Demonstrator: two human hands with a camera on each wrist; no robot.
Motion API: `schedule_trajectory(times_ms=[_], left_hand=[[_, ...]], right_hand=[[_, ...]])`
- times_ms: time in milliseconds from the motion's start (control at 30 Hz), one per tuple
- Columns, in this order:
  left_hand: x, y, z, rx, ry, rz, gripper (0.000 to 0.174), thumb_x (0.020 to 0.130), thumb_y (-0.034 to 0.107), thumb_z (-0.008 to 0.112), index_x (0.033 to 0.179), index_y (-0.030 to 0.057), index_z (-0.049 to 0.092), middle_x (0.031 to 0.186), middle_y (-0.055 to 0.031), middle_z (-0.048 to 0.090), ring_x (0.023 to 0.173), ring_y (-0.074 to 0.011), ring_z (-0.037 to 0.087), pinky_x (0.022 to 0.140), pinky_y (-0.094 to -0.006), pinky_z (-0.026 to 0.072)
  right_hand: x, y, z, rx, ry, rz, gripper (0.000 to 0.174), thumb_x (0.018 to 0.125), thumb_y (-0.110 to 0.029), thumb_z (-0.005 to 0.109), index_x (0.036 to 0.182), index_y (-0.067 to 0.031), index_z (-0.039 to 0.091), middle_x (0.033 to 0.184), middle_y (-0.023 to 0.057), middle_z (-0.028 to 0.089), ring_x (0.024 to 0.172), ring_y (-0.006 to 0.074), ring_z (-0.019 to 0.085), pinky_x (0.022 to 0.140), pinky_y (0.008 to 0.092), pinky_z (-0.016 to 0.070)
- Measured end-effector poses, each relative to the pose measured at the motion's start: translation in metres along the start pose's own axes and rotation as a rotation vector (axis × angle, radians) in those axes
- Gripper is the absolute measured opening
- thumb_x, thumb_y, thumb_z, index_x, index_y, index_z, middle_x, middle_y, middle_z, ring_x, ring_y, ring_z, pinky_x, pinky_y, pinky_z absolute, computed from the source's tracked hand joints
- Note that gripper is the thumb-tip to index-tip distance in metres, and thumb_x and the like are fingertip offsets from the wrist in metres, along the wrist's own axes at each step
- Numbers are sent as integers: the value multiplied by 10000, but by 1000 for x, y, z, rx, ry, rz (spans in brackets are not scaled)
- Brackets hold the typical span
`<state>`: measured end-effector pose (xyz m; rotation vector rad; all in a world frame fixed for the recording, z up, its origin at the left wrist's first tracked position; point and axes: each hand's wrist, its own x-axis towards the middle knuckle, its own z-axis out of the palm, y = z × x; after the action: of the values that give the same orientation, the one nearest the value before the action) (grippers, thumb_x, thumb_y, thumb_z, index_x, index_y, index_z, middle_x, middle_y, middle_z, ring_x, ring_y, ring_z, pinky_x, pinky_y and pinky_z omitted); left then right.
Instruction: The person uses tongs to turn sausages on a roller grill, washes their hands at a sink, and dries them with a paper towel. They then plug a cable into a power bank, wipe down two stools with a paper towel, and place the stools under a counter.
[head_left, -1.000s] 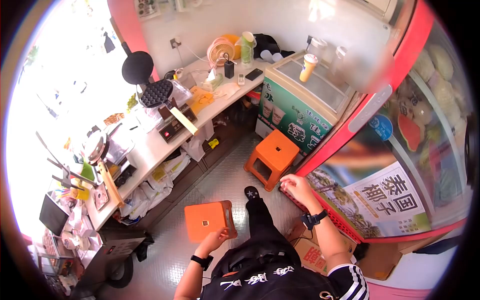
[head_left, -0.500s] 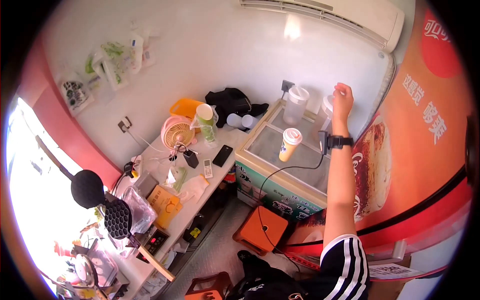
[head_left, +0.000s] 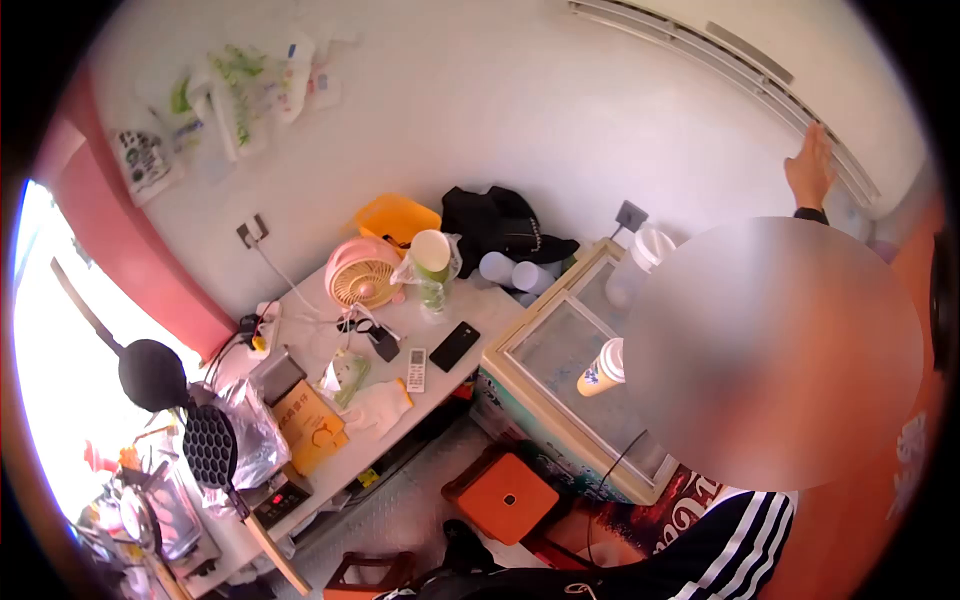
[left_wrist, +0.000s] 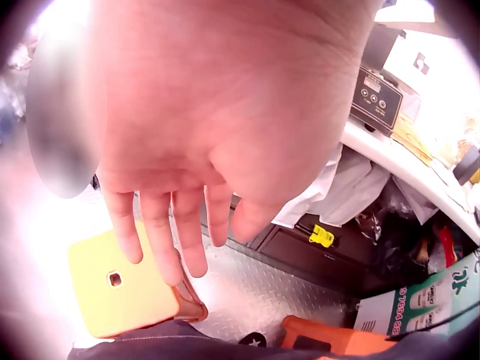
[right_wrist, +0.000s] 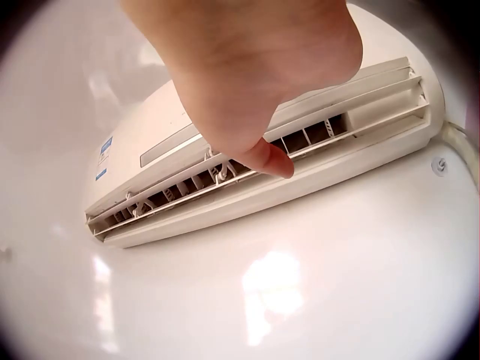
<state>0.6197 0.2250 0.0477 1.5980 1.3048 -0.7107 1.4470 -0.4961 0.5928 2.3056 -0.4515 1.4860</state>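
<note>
Air conditioner (right_wrist: 330, 161): it was fixed high on the white wall (head_left: 480, 110), at the upper right of the head view, and its long vent (right_wrist: 172, 191) stood open.
Right hand (head_left: 810, 170): it was raised to this vent, with the fingers straight and close together, gripping nothing. The thumb (right_wrist: 274, 160) showed in front of the vent; whether it touched the edge, I could not tell.
Care at the vent: in my judgement, it was good to keep the palm flat and any pressure light, because such thin flaps could bend or break. It seemed wise also to keep the fingertips out of the slot and to stand steady, since the reach was high.
Left hand (left_wrist: 210, 127): it hung low with fingers loosely extended, holding nothing, above a low stool (left_wrist: 124, 300).
Freezer: this white freezer (head_left: 545, 345) stood against the wall and carried a yellow cup (head_left: 600, 372) and a clear jug (head_left: 628, 285).
Table: on the white table (head_left: 490, 312) lay a phone (head_left: 455, 345) and a remote control (head_left: 416, 370), with a pink fan (head_left: 362, 278) behind them.
Room: the metal floor (left_wrist: 277, 289) was narrow, an orange stool (head_left: 508, 497) stood beside the freezer, and strong light came through the window (head_left: 90, 340).
</note>
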Motion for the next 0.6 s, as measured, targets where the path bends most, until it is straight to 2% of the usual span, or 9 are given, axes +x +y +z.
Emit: schedule_trajectory(times_ms=[67,100,133,267,333,400,433,467,600], left_hand=[[-4,-13,-1,-82,9,-20,330,844,187,570,1123,12,586,880,-129,678,816,-229,659,688,-341,515],[1,-17,-1,-179,32,-25,268,861,180,514,1115,96,541,827,-115,667,638,-225,640,533,-330,490],[10,-22,3,-268,44,-60,279,857,154,497,1121,74,540,830,-115,668,640,-223,641,536,-328,486],[4,-12,7,-272,7,-105,314,894,124,449,1184,24,512,962,-166,660,762,-266,669,665,-354,536],[-14,16,7,-236,-26,-125,339,891,123,450,1212,29,505,1000,-150,660,815,-267,665,714,-359,531],[-23,30,10,-177,-61,-135,382,887,143,448,1251,34,491,1039,-138,657,875,-263,660,736,-361,520],[-22,34,9,-173,-72,-111,358,861,160,491,1209,81,513,973,-109,674,747,-235,679,632,-354,477],[-10,22,11,-186,-66,-79,352,867,162,492,1209,79,514,973,-105,673,747,-233,675,637,-345,488],[-16,43,3,-380,-55,-10,373,909,221,477,1252,77,498,1066,-101,645,891,-246,641,755,-357,498]], right_hand=[[14,13,26,-186,-57,-15,775,778,-199,546,1464,-222,186,1540,-10,156,1403,255,185,1043,634,205],[20,14,30,-192,-142,33,779,787,-218,549,1467,-229,170,1545,-20,130,1411,256,155,1042,637,203],[30,33,70,-195,-72,1,764,801,-210,492,1476,-218,134,1543,9,136,1399,283,177,1015,649,248],[39,32,80,-197,-192,13,761,788,-210,453,1477,-208,131,1543,25,140,1403,301,163,1037,644,194],[51,48,108,-100,-198,-1,776,766,-181,462,1474,-158,147,1540,83,132,1398,322,167,1077,572,197],[87,93,191,72,-69,-125,782,752,-156,460,1470,-120,151,1532,130,128,1390,341,182,1095,495,209],[102,109,220,150,-12,-194,786,745,-144,458,1468,-101,154,1529,153,125,1385,351,189,1104,457,215],[89,81,155,47,-293,-102,755,765,-147,503,1454,-67,203,1506,194,179,1373,347,226,1101,358,233],[65,68,112,404,-331,-106,742,775,-155,529,1448,-67,228,1497,189,211,1372,338,234,1098,359,239]])
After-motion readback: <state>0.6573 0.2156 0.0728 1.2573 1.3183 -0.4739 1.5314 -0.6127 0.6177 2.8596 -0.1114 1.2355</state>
